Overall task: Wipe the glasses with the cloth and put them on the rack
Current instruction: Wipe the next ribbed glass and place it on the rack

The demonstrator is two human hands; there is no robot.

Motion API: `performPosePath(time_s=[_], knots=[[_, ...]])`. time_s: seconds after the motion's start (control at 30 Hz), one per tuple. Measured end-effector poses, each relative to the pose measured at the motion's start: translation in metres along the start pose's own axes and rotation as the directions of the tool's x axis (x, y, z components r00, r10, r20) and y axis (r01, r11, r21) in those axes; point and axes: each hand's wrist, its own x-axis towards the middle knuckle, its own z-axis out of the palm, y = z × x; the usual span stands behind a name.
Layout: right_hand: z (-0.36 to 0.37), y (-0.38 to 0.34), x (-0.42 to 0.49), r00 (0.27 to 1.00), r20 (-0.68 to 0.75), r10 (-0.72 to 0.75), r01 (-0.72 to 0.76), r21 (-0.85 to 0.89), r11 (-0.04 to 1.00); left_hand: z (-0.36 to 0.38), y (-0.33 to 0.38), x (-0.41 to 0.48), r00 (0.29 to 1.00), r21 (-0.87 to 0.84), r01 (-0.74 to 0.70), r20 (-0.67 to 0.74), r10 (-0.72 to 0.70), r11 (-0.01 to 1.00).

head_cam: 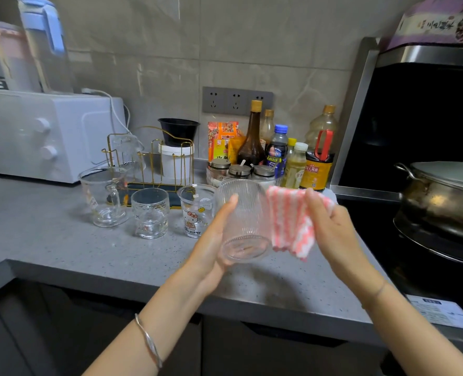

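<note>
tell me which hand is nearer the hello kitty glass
Left. The left hand, holding the ribbed glass, sits just right of the Hello Kitty glass. The right hand, gripping the cloth, is farther right, beyond the ribbed glass.

One wide-angle camera on the person's head looks forward and down across the grey countertop (62, 240) toward the tiled wall (252, 50); the left hand (213, 240) and right hand (330, 229) sit close to the lens, centre-frame.
</note>
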Motion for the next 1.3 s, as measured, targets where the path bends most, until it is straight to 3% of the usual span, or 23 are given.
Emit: performPosePath(time_s=[0.07, 0.2, 0.3, 0.37, 0.5, 0.6, 0.73, 0.87, 1.03, 1.17, 1.3], knots=[[-0.007, -0.006, 0.009, 0.999, -0.022, 0.028, -0.028, 0.030, 0.999, -0.007, -0.004, -0.001, 1.000, 0.073, -0.012, 0.000, 0.012, 0.997], [-0.007, -0.027, 0.018, 0.991, -0.051, -0.124, 0.127, 0.060, 0.990, -0.013, -0.011, -0.004, 0.997, 0.157, -0.054, 0.060, 0.045, 0.986], [0.009, -0.033, 0.008, 0.948, 0.257, -0.186, 0.206, -0.053, 0.977, -0.010, -0.010, -0.006, 0.995, 0.147, -0.088, 0.061, 0.080, 0.985], [0.015, -0.028, 0.003, 0.921, 0.361, -0.144, 0.193, -0.103, 0.976, -0.009, -0.008, -0.008, 0.994, 0.150, -0.107, 0.053, 0.100, 0.983], [0.014, -0.027, 0.005, 0.947, 0.319, -0.031, 0.020, 0.037, 0.999, -0.011, -0.004, -0.013, 0.996, 0.134, -0.081, 0.049, 0.075, 0.988], [0.019, -0.022, 0.004, 0.943, 0.310, -0.119, 0.093, 0.096, 0.991, -0.008, -0.004, -0.014, 0.997, 0.132, -0.049, 0.073, 0.039, 0.990], [0.029, -0.015, 0.002, 0.966, 0.154, -0.209, 0.195, 0.100, 0.976, -0.004, -0.003, -0.015, 0.991, 0.130, -0.017, 0.137, -0.001, 0.991], [0.029, -0.016, 0.008, 0.976, 0.060, -0.210, 0.202, 0.109, 0.973, -0.001, 0.004, -0.015, 0.976, 0.354, -0.109, 0.217, 0.032, 0.929], [0.033, -0.022, 0.011, 0.981, 0.033, -0.192, 0.185, 0.144, 0.972, 0.003, 0.003, -0.013, 0.962, 0.540, -0.270, 0.118, 0.246, 0.797], [0.032, -0.027, 0.014, 0.954, 0.017, -0.300, 0.297, 0.114, 0.948, 0.003, 0.005, -0.015, 0.946, 0.474, -0.318, 0.102, 0.308, 0.821], [0.030, -0.031, 0.015, 0.940, -0.014, -0.342, 0.335, 0.238, 0.912, 0.003, 0.016, -0.020, 0.963, 0.217, -0.211, 0.213, 0.164, 0.953]])
